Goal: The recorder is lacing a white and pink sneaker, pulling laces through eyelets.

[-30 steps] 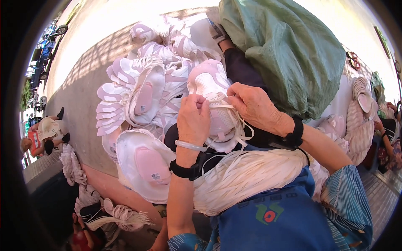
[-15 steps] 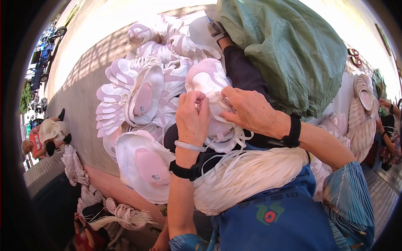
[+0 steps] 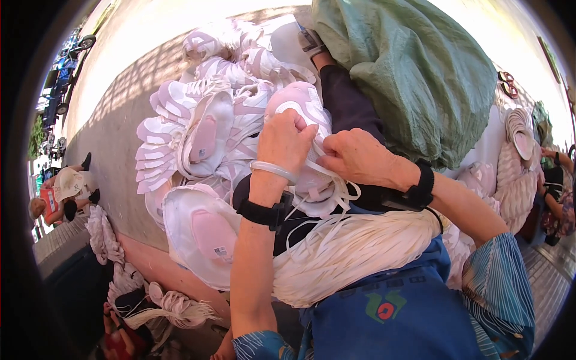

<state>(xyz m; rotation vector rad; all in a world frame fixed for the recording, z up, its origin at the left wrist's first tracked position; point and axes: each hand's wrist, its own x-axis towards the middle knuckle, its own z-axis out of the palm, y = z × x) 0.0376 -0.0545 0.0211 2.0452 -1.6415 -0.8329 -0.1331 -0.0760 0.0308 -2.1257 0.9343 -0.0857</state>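
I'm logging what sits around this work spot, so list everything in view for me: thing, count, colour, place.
shoe in hand: one, pink and white, centre, gripped by both hands
lace: white, hanging from that shoe
shoe pile: many, pink and white, left of and beyond the hands
near shoe: one, white with pink insole, lower left
lace bundle: one thick bunch, cream, across the lap
sack: one, green, upper right
apron: one, blue, bottom centre
other people: some, at the far left and right edges
wristbands: two, black, one on each wrist
bangle: one, clear, left wrist
left hand: pinching the shoe
right hand: pinching the shoe's lace
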